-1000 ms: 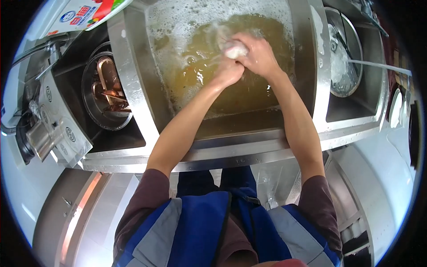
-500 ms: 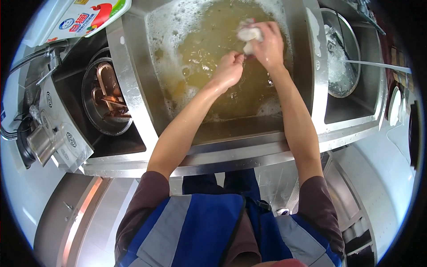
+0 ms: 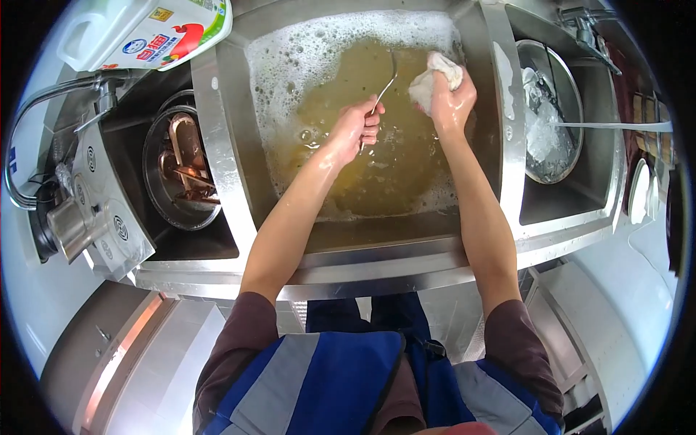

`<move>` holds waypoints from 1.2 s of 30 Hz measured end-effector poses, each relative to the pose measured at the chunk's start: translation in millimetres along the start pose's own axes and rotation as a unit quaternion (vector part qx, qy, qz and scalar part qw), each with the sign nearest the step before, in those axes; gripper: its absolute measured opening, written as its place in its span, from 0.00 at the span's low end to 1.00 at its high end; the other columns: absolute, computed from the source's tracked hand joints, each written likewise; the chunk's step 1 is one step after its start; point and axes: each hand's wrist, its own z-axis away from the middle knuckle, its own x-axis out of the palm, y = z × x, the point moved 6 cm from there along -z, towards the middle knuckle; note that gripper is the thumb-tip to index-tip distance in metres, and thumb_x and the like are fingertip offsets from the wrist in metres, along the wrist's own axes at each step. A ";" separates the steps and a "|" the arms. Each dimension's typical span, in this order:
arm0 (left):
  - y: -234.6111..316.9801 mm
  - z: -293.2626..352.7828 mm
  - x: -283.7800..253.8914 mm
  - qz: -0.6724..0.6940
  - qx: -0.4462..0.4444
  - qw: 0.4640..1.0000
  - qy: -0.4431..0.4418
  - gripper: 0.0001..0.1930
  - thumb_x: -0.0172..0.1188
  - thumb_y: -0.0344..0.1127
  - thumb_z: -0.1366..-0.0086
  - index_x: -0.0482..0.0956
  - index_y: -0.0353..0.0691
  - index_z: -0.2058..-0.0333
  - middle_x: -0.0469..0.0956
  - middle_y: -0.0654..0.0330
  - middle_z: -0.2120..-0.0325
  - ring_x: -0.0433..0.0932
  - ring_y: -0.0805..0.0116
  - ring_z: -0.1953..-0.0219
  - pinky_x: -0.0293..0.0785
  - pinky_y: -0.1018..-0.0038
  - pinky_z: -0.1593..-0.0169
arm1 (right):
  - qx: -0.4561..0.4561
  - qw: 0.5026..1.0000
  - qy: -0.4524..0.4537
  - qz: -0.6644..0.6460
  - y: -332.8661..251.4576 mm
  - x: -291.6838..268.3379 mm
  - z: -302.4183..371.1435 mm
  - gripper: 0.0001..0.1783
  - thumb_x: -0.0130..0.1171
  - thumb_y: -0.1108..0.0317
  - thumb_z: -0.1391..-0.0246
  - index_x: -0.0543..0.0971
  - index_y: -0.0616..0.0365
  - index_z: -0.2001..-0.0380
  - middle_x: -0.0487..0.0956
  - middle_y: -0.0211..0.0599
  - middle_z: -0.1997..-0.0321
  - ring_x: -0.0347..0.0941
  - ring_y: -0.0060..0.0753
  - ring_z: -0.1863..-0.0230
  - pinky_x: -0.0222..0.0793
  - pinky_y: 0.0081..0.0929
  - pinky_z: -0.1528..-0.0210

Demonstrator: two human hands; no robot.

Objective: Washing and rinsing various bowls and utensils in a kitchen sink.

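Note:
My left hand (image 3: 354,132) is closed around a slim piece of metal cutlery (image 3: 388,85), held above the cloudy water in the middle sink (image 3: 478,145). Its curved end points away from me and is seen nearly edge-on, so I cannot tell a spoon from a fork. To the right, my right hand (image 3: 451,100) grips a bunched, wet white cloth (image 3: 422,90), which is apart from the cutlery. White suds (image 3: 290,54) float along the far and left sides of the yellowish-brown water.
In the left basin a round metal bowl (image 3: 154,196) holds several copper-coloured pieces (image 3: 190,145). The right basin has another round pan (image 3: 573,148) under a thin water stream (image 3: 609,125). A white detergent jug (image 3: 109,36) stands far left, beside a curved faucet (image 3: 51,93).
My hands have drawn apart: the cloth in my right hand has come off the cutlery and moved slightly right. My left hand has shifted left and nearer, and the cutlery now shows clearly.

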 end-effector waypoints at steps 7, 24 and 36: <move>-3.0 -2.6 -23.8 -0.182 0.088 0.963 0.179 0.14 0.43 0.42 0.30 0.71 0.36 0.62 0.71 0.62 0.80 0.64 0.77 0.83 0.62 0.76 0.79 | 0.038 0.958 -0.186 0.213 5.9 31.2 15.9 0.19 0.58 0.60 0.57 0.76 0.62 0.62 0.79 0.51 0.69 0.76 0.52 0.63 0.71 0.38 0.60; -5.9 12.3 16.5 -0.450 0.125 0.875 0.128 0.14 0.40 0.35 0.32 0.73 0.33 0.63 0.74 0.53 0.78 0.73 0.61 0.75 0.69 0.67 0.68 | -0.128 0.869 -0.389 0.277 25.3 49.9 21.0 0.21 0.60 0.74 0.60 0.72 0.51 0.58 0.77 0.43 0.57 0.74 0.51 0.56 0.69 0.43 0.55; -18.3 19.9 36.4 -0.191 -0.002 0.980 0.056 0.11 0.37 0.38 0.28 0.65 0.36 0.61 0.58 0.70 0.84 0.51 0.82 0.87 0.48 0.80 0.85 | -0.194 0.870 -0.374 0.254 17.3 45.7 17.4 0.17 0.56 0.77 0.61 0.74 0.53 0.64 0.77 0.41 0.59 0.73 0.50 0.57 0.70 0.40 0.56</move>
